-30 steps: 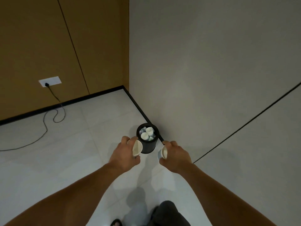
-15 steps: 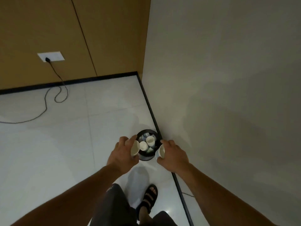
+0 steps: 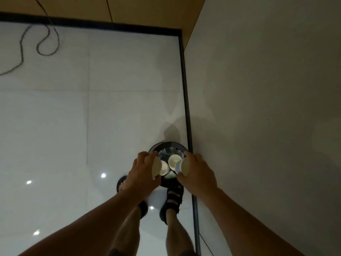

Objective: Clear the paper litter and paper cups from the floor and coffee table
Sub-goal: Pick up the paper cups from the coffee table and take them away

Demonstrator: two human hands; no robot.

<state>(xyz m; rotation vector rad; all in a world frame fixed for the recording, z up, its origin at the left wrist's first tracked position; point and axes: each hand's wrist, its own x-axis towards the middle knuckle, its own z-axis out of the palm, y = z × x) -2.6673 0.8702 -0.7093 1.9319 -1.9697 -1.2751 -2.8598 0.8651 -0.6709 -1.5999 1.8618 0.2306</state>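
Observation:
A round black waste bin (image 3: 167, 145) stands on the white tile floor against the grey wall, right in front of my feet. Inside it lie paper cups (image 3: 173, 160) and crumpled litter. My left hand (image 3: 142, 172) grips a white paper cup (image 3: 156, 167) on its side over the bin's left rim. My right hand (image 3: 198, 172) grips a second white paper cup (image 3: 181, 167), also tipped sideways, over the right rim. Both cup mouths face each other above the opening.
The grey wall (image 3: 258, 108) rises just right of the bin behind a black skirting strip (image 3: 186, 100). A wood-panelled wall (image 3: 129, 8) closes the far side. A dark cable (image 3: 42, 43) loops on the floor at the far left. My sandalled feet (image 3: 172, 199) stand below the bin.
I have stepped closer and tilted my head down, so the bin now lies straight below. Both hands, still holding their cups, have come over the bin's rim.

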